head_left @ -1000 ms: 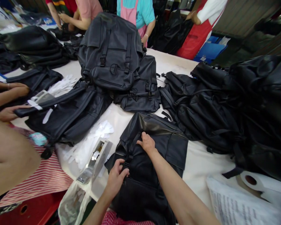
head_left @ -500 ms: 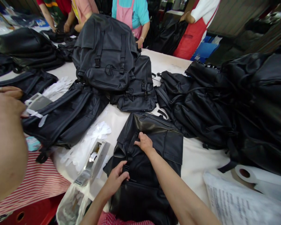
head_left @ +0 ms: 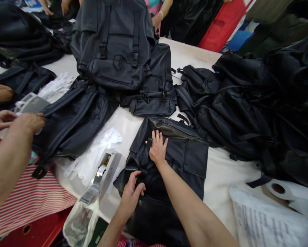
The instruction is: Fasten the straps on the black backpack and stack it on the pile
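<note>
A black backpack [head_left: 195, 157] lies on the table in front of me, its front face up. My right hand [head_left: 158, 149] rests on its upper front with fingers spread, beside the upper end of a dark strap [head_left: 145, 156]. Lower down, my left hand [head_left: 133, 190] is curled at the bag's left side, thumb and forefinger on either side of a black buckle [head_left: 141, 179]. Dark material and the fingers partly hide that buckle. Just left of the bag stands a grey tape dispenser [head_left: 106, 171].
White paper strips [head_left: 102, 144] lie beyond the dispenser, and a plastic bag [head_left: 79, 219] hangs below it. A co-worker's hand [head_left: 27, 121] is at another backpack [head_left: 74, 120] on the left. Upright backpacks [head_left: 115, 41] stand ahead; a dark heap [head_left: 236, 113] and a white roll [head_left: 279, 188] lie right.
My right hand's fingers have spread from a bent grip at the strap to lie flatter on the bag. My left hand stays by the buckle. The view has tilted down; the co-worker's hands have moved.
</note>
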`<action>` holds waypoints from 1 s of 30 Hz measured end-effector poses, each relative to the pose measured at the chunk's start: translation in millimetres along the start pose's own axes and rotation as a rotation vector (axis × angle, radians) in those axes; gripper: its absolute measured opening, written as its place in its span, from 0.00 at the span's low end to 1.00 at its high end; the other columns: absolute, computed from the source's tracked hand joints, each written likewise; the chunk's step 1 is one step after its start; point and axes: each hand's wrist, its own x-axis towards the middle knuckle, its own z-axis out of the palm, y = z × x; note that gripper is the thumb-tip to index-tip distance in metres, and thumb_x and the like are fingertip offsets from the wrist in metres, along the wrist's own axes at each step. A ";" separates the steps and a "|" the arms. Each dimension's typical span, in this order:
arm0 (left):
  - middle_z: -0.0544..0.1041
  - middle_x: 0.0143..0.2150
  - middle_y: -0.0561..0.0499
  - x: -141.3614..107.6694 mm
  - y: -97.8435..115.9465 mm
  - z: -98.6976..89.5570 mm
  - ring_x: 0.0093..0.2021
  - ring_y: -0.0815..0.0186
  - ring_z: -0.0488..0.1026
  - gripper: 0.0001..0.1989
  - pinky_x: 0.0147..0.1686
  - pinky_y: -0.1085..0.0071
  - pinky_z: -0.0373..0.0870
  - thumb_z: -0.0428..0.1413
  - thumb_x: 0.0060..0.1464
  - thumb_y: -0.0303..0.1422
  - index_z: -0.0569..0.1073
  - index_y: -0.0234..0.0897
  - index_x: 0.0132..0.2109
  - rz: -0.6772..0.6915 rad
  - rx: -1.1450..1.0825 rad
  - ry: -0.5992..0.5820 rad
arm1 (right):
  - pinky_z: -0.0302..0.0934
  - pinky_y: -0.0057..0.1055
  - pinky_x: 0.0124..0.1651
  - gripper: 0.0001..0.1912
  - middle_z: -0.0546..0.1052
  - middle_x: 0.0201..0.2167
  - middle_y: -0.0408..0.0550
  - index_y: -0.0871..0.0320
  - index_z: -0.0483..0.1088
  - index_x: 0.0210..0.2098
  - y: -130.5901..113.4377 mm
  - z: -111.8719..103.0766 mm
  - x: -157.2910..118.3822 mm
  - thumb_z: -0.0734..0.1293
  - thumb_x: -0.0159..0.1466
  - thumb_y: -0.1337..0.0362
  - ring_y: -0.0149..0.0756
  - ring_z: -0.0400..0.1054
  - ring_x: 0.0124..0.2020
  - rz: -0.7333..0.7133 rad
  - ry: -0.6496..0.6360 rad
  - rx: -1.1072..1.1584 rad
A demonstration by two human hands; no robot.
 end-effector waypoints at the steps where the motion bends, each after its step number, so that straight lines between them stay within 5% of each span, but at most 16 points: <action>1: 0.70 0.27 0.58 -1.3 0.1 1.3 0.28 0.69 0.68 0.21 0.35 0.70 0.64 0.49 0.55 0.39 0.60 0.39 0.55 -0.004 0.002 0.007 | 0.28 0.59 0.68 0.31 0.42 0.70 0.47 0.55 0.39 0.68 -0.4 0.4 2.1 0.52 0.68 0.61 0.45 0.33 0.70 0.008 0.007 -0.004; 18: 0.74 0.31 0.55 0.4 -9.6 3.5 0.29 0.68 0.70 0.21 0.39 0.67 0.67 0.52 0.52 0.41 0.61 0.39 0.52 -0.060 -0.120 -0.036 | 0.26 0.54 0.69 0.31 0.45 0.70 0.47 0.54 0.40 0.68 4.3 -1.7 13.7 0.52 0.68 0.61 0.42 0.35 0.70 -0.020 -0.007 0.009; 23: 0.76 0.35 0.52 9.8 -10.0 0.9 0.30 0.67 0.72 0.21 0.40 0.67 0.68 0.52 0.51 0.42 0.65 0.37 0.50 -0.024 -0.109 -0.055 | 0.26 0.56 0.69 0.32 0.44 0.70 0.48 0.57 0.45 0.67 15.0 -20.8 10.7 0.55 0.65 0.65 0.42 0.33 0.70 -0.094 -0.122 0.203; 27: 0.76 0.37 0.50 7.9 -2.6 4.5 0.27 0.68 0.70 0.21 0.38 0.67 0.68 0.53 0.50 0.44 0.68 0.37 0.47 0.001 -0.070 -0.014 | 0.47 0.39 0.67 0.22 0.63 0.63 0.46 0.54 0.63 0.58 34.4 -47.2 -6.7 0.53 0.65 0.66 0.34 0.54 0.64 0.045 -0.217 0.556; 30: 0.77 0.36 0.50 5.3 -0.7 5.6 0.28 0.67 0.71 0.21 0.38 0.67 0.67 0.53 0.49 0.45 0.70 0.37 0.46 0.024 -0.029 0.001 | 0.68 0.32 0.46 0.23 0.78 0.44 0.49 0.57 0.69 0.47 37.0 -55.0 -20.9 0.47 0.69 0.57 0.33 0.73 0.41 0.207 -0.250 0.605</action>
